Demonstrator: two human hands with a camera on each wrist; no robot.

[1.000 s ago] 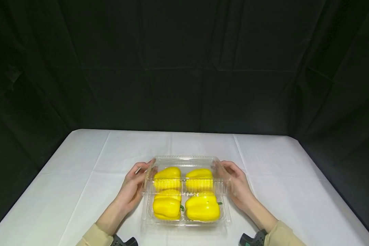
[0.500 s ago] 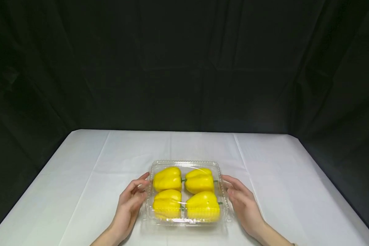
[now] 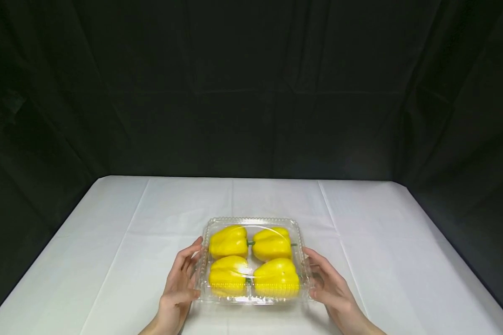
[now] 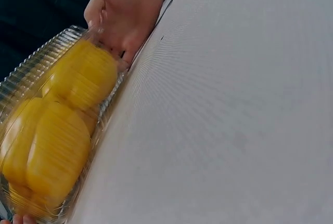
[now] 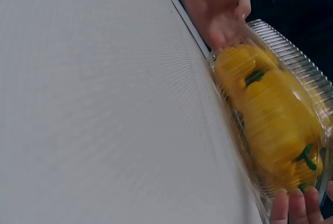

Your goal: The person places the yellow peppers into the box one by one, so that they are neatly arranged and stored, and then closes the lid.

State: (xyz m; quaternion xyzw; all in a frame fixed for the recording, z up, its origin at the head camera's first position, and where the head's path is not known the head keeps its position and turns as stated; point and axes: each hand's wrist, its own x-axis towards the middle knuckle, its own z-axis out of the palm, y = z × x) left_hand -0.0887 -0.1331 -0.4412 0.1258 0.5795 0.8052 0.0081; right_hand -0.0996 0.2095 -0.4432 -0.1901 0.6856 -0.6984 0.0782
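Observation:
A clear plastic clamshell container (image 3: pixel 251 220) with a ribbed edge stands near the front of the table, its lid down. Inside lie several yellow bell peppers (image 3: pixel 228 243) with green stems, in two rows. My left hand (image 3: pixel 177 286) grips the container's left side, thumb at the near corner and fingers reaching toward its underside. On the opposite side my right hand (image 3: pixel 336 294) holds it the same way. The left wrist view shows the right hand (image 4: pixel 127 18) across the container; the right wrist view shows the left hand (image 5: pixel 213 11). Fingertips under the container are partly hidden.
A white cloth (image 3: pixel 251 195) with fold creases covers the table. Black curtains (image 3: pixel 251 93) hang behind it and along both sides.
The lid, partly raised a second ago, has come down over the peppers. Both hands have slid toward the near corners and now grip the sides; the container has shifted up slightly in view.

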